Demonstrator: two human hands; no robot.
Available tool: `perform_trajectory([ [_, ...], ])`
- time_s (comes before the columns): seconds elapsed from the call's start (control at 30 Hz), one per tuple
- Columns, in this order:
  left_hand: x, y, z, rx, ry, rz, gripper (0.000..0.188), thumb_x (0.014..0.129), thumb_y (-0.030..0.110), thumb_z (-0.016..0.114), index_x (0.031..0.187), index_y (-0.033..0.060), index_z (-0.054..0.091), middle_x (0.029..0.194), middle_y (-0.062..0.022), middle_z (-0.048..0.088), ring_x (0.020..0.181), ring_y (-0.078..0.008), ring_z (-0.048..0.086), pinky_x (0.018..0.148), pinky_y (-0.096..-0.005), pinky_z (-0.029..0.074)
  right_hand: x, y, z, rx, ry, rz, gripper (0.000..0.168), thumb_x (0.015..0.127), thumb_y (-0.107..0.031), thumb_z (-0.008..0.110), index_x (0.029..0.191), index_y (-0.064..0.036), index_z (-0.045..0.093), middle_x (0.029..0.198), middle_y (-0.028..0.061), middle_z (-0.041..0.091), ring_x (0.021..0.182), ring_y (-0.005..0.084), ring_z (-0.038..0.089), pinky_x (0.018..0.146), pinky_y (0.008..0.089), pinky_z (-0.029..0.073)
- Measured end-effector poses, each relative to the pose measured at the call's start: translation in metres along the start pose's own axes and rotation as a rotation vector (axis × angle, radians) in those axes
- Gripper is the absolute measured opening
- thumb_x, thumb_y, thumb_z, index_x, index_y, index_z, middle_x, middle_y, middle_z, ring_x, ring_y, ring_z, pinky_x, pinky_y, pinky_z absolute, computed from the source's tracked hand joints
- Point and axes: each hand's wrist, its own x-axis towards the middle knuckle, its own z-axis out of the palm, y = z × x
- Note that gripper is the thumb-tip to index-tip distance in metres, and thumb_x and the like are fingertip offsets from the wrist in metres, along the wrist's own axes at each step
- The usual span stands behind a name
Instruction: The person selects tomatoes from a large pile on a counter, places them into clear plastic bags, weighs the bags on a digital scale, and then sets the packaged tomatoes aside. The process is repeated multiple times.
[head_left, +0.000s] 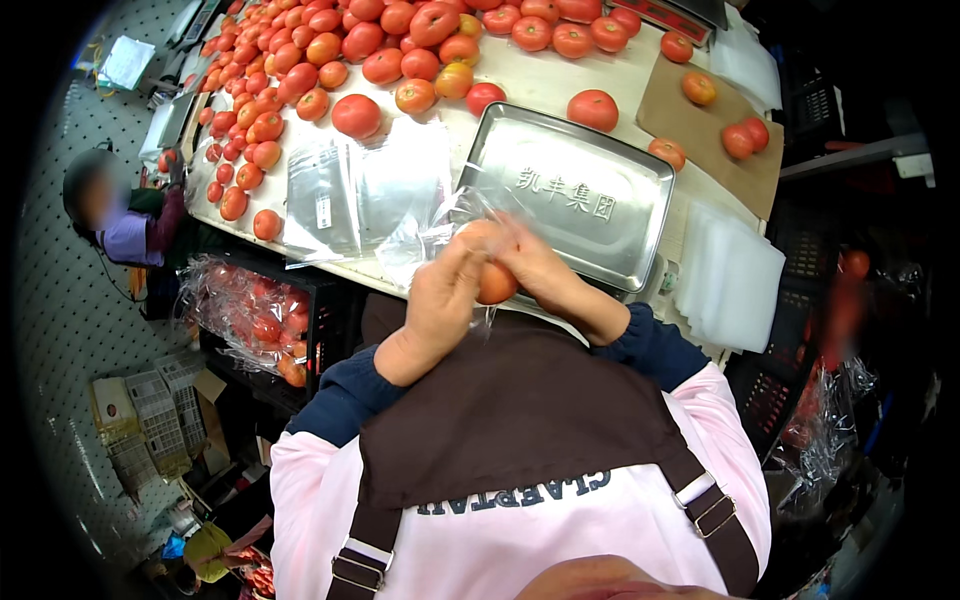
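Just off the table's near edge, my left hand (441, 289) and my right hand (544, 268) close around a clear plastic bag (466, 201) with tomato in it. One orange-red tomato (496, 283) shows below my fingers. Motion blur and the fingers hide the bag's mouth and whatever else it holds. Right behind my hands lies a shallow metal tray (577, 232) with raised lettering and nothing in it. Flat clear plastic bags (367, 184) are spread to the left of the tray, beside a large loose tomato (356, 116).
Loose tomatoes (300, 60) heap across the table's far left. White foam sheets (724, 277) stack at right; cardboard (712, 127) bearing tomatoes lies beyond. Black crates (322, 322) stand beside me, the left one holding bagged tomatoes (259, 315). Another person (131, 217) is at the left table edge.
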Motion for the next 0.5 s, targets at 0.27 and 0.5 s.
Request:
perform_trajectory([
  [0.27, 0.014, 0.054, 0.022, -0.699, -0.327, -0.175, 0.015, 0.101, 0.018, 0.043, 0.099, 0.0058, 0.052, 0.061, 0.0028, 0.042, 0.051, -0.0041, 0.035, 0.047, -0.0196, 0.03, -0.017, -0.026, -0.026, 0.125, 0.119, 0.153, 0.075, 0.087, -0.024, 0.063, 0.146, -0.008, 0.019, 0.138, 0.019, 0.038, 0.114, 0.025, 0.051, 0.074, 0.0321, 0.053],
  [0.5, 0.065, 0.116, 0.029, -0.887, -0.309, -0.013, 0.019, 0.101, 0.026, 0.041, 0.1, 0.008, 0.046, 0.063, 0.0002, 0.042, 0.047, -0.0039, 0.031, 0.041, -0.0193, 0.026, -0.078, -0.174, -0.08, -0.32, -0.209, -0.075, 0.058, 0.086, -0.006, 0.059, 0.139, -0.001, 0.037, 0.131, 0.023, 0.048, 0.106, 0.0281, 0.06, 0.082, 0.0311, 0.052],
])
